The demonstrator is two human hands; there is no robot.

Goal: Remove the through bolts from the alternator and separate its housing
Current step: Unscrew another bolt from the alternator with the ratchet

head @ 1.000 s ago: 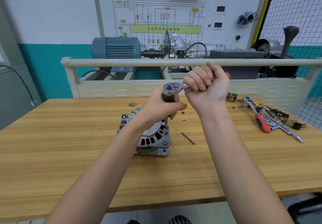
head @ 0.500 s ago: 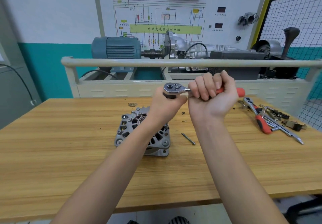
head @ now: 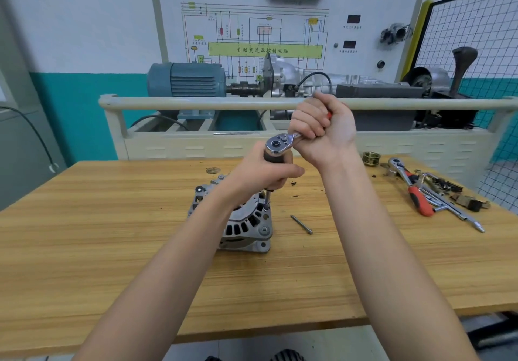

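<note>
The right hand [head: 322, 127] is clenched round the red grip of a chrome ratchet wrench [head: 280, 143], fingers wrapped tight so only a sliver of red shows above the knuckles. The wrench's round, polished head sits just left of that fist. Directly beneath the head, the left hand [head: 266, 177] grasps a dark cylindrical piece under the ratchet, thumb lying across the front. Below the left hand a slim steel extension bar [head: 267, 199] drops upright to a bolt point on the rim of the cast-aluminium alternator [head: 244, 226].

The alternator stands on the wooden workbench [head: 112, 234], near the middle, its ribbed grey housing slotted with dark vent openings; the left wrist hides much of its top face. Just beside it on the right lies one loose through bolt [head: 301, 224], long, thin and silvery, with the head toward the near edge. A few dark crumbs of debris dot the wood behind it.

Well apart at the far right is a heap of tools: a second ratchet with a red handle [head: 414, 195], several chrome bars [head: 459, 214] fanned beneath it, and small dark parts. One brass-coloured grooved pulley [head: 370, 158] stands near the back edge, left of the heap.

The bench has a straw-toned grain, with broad bare wood left of the alternator and in front toward the near edge.
</note>
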